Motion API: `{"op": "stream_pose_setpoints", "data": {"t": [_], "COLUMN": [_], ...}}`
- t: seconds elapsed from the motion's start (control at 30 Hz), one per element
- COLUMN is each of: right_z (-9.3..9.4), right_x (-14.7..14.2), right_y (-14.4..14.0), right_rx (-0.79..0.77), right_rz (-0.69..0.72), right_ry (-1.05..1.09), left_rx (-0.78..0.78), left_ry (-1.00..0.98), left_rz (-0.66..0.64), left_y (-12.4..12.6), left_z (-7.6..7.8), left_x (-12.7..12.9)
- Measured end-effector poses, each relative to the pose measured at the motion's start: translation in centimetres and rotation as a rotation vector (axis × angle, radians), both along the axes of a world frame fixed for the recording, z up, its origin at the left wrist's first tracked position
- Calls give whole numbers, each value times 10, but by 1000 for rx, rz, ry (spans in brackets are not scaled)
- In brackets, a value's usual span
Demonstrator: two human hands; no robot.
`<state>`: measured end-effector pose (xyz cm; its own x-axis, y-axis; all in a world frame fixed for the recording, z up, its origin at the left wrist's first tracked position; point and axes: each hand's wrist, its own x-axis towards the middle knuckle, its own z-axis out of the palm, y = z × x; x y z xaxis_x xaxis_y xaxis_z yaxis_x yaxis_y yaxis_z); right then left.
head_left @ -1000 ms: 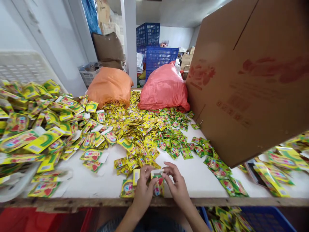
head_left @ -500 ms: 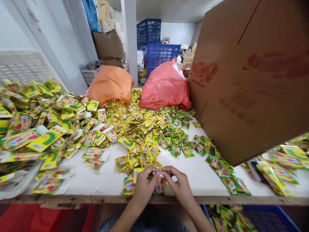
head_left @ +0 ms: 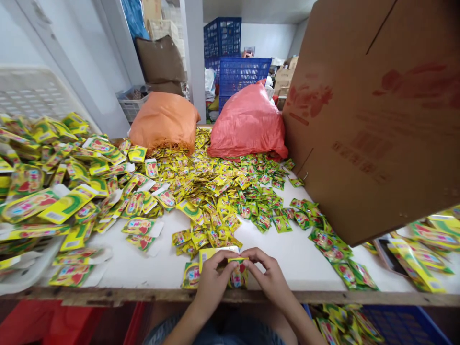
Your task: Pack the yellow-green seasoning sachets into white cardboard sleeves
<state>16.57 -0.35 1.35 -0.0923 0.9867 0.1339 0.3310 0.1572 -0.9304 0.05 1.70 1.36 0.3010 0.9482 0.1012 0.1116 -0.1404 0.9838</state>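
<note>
While both hands meet at the near edge of the white table (head_left: 298, 261), at six o'clock in the head view, they share one small printed carton (head_left: 235, 273) between them. The left hand (head_left: 211, 283) grips it from the nine o'clock side, fingers curled over its top left corner, and the right hand (head_left: 270, 279) pinches its upper edge from three o'clock, thumb and fingertips closed on the flap. Neither hand is nearer: the carton sits midway, its long axis running roughly twelve to six, the top end pointing away from the person. A flat yellow carton blank (head_left: 215, 252) lies just beyond the left fingers, at about eleven o'clock from the held carton, and another small pack (head_left: 190, 275) rests on the table just beside the left hand at nine o'clock. Loose sachets (head_left: 219, 191) spread from twelve o'clock outward. Stacked carton blanks (head_left: 57, 191) fill the ten o'clock side. A large cardboard box (head_left: 373, 120) leans over the table at two o'clock, with an orange sack (head_left: 163, 120) and a pink sack (head_left: 247, 122) at the far end.
</note>
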Motion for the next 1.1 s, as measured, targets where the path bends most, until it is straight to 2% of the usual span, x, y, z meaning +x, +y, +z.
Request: {"op": "stream_pose_setpoints", "data": {"t": [0.13, 0.2, 0.27, 0.33, 0.4, 0.47, 0.53, 0.6, 0.67, 0.77, 0.87, 0.97, 1.03, 1.1], "right_z": [6, 15, 26, 36, 42, 44, 43, 36, 23, 0, -19, -25, -22, -15], "right_x": [-6, 8, 43, 94, 140, 161, 149, 111, 64, 1, -33, -32, -10, 23], "right_y": [0, -8, -25, -49, -71, -83, -79, -60, -29, 17, 42, 45, 42, 44], "right_rx": [39, 87, 127, 94, 33, 68, 54, -18, -46, 7, 32, 22, 4, -5], "right_rz": [28, -9, -135, -281, -300, -311, -296, -253, -229, -333, -420, -369, -337, -364], "right_ry": [-31, -99, -227, -409, -601, -688, -653, -543, -457, -460, -495, -358, -177, -62], "left_rx": [58, 148, 248, 311, 322, 328, 351, 375, 393, 429, 439, 427, 398, 318], "left_ry": [81, 208, 386, 583, 751, 851, 878, 888, 927, 1008, 1036, 970, 851, 687], "left_rz": [-45, -75, -47, -38, -100, -195, -265, -281, -228, -154, -158, -116, -45, 50], "left_y": [-1, 2, 8, 15, 22, 26, 28, 29, 29, 27, 27, 30, 32, 32], "left_z": [7, 12, 16, 16, 14, 12, 14, 18, 21, 21, 13, 5, 3, 4], "left_x": [-5, -17, -31, -43, -49, -50, -50, -53, -57, -61, -59, -63, -71, -80]}}
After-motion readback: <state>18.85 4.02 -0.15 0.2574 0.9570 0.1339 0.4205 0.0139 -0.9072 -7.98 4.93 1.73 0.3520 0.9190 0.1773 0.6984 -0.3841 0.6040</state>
